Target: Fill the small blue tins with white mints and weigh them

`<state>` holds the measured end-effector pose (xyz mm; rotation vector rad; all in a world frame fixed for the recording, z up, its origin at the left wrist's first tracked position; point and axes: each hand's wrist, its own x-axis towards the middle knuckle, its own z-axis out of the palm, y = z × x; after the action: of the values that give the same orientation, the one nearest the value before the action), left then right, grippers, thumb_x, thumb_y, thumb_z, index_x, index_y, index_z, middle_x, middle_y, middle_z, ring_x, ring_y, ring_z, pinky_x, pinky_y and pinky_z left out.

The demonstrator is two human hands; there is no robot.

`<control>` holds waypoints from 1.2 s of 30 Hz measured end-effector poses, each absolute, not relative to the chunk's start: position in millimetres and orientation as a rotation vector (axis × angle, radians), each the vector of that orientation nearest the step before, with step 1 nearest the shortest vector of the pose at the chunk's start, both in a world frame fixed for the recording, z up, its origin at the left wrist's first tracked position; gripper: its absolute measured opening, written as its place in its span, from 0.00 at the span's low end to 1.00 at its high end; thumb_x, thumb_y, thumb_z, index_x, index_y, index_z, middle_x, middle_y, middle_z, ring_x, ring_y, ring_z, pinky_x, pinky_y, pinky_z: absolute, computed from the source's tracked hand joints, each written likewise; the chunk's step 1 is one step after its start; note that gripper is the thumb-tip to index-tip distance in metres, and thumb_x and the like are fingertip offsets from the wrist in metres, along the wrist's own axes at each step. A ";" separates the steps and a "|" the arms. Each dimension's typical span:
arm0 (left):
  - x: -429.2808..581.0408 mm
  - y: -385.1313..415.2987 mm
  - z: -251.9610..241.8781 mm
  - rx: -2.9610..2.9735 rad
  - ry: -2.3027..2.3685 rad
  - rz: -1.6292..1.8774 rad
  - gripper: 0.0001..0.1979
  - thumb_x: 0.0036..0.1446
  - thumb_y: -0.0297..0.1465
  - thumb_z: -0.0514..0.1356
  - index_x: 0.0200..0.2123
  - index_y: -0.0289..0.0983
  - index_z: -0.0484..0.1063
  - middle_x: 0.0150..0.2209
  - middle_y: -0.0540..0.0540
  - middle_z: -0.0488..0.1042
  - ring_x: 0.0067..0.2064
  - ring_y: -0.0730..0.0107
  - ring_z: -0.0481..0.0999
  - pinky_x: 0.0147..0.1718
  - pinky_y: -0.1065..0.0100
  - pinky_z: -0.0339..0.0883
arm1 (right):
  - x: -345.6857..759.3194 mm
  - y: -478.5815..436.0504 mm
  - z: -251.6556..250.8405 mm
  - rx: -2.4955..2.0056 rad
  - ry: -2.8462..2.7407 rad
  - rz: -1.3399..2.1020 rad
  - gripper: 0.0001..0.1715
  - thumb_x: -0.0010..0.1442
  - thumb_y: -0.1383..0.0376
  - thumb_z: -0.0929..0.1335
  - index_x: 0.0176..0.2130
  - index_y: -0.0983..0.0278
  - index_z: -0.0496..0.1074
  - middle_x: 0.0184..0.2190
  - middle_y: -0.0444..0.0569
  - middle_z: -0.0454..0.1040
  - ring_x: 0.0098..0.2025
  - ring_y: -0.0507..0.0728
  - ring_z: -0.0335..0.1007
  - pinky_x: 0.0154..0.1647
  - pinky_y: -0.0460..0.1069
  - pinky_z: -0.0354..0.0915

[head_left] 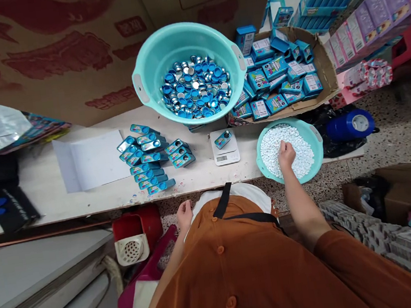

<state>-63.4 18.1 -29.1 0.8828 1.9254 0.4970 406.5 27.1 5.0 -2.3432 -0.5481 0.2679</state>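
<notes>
Right of centre, the right hand [286, 153] bunches shut on white tablets [302, 154]; the left hand [184, 215] hangs loosely curled, empty. The bowl [314, 134] overhangs the worktop [44, 198] and could tip.

- Large teal basin [148, 60] of blue and silver caps, top centre.
- Cardboard box [324, 65] of blue tins, upper right.
- Stacked blue tins [145, 157] beside a white sheet [93, 161], centre left.
- Blue jug [349, 125], right.
- Red container [139, 226], lower centre-left.
</notes>
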 end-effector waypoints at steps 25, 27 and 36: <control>-82.3 -21.7 -35.7 0.789 2.024 0.523 0.22 0.47 0.50 0.56 0.29 0.36 0.72 0.34 0.40 0.77 0.41 0.57 0.75 0.48 0.57 0.65 | 306.0 186.0 53.9 -1.194 0.182 1.194 0.20 0.59 0.56 0.58 0.21 0.61 0.49 0.16 0.36 0.54 0.13 0.44 0.46 0.09 0.40 0.41; -80.7 -25.2 -34.2 0.746 2.038 0.524 0.22 0.47 0.51 0.56 0.29 0.36 0.72 0.33 0.41 0.77 0.40 0.57 0.75 0.48 0.56 0.65 | 299.3 191.3 48.2 -1.238 0.214 1.158 0.21 0.60 0.56 0.58 0.21 0.61 0.47 0.16 0.36 0.54 0.13 0.44 0.47 0.09 0.40 0.42; -76.9 -34.5 -31.0 0.642 2.038 0.570 0.22 0.47 0.50 0.57 0.30 0.35 0.73 0.34 0.40 0.78 0.40 0.57 0.76 0.46 0.57 0.67 | 270.8 216.8 27.7 -1.397 0.179 0.775 0.21 0.60 0.52 0.57 0.22 0.60 0.49 0.15 0.36 0.55 0.14 0.45 0.52 0.11 0.41 0.47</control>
<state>-76.9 -34.5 -31.0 0.6423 2.0382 0.5701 270.8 216.8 27.7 -1.3972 0.1795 0.7747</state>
